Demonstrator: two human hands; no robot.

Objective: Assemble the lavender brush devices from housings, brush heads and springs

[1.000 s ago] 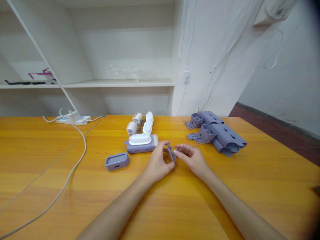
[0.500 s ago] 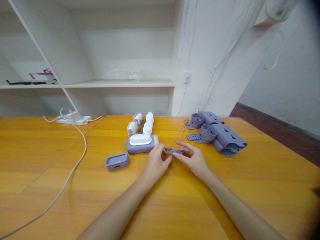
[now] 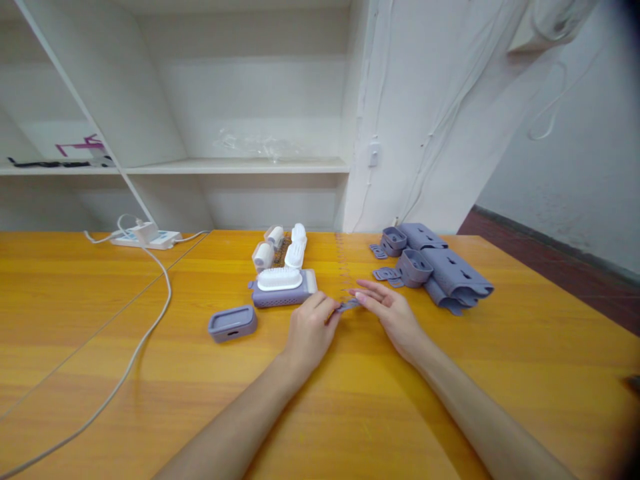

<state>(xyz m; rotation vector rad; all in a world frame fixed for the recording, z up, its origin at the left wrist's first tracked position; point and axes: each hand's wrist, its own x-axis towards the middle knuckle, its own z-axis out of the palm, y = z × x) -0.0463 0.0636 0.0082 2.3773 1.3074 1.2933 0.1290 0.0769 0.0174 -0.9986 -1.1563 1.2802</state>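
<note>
Both hands meet over the orange table [image 3: 450, 400], just in front of a purple case [image 3: 280, 297] with a white brush head [image 3: 279, 278] lying on top. My left hand [image 3: 310, 328] is closed, its fingertips pinching the left end of a small flat purple piece [image 3: 349, 306]. The fingers of my right hand [image 3: 393, 312] are fairly straight and pinch the piece's right end. A thin coil spring [image 3: 342, 267] runs from the piece away across the table; it is faint and hard to follow.
A purple lid [image 3: 233, 323] lies left of my left hand. White rollers [image 3: 280, 248] sit behind the case. A pile of purple shells [image 3: 443, 270] is at the right. A power strip [image 3: 146, 237] and its cable [image 3: 150, 320] cross the left side. White shelves [image 3: 235, 165] stand behind.
The purple piece went from upright between my fingers to lying low and flat near the table. The spring swung from pointing right to pointing straight away. Both hands lowered slightly.
</note>
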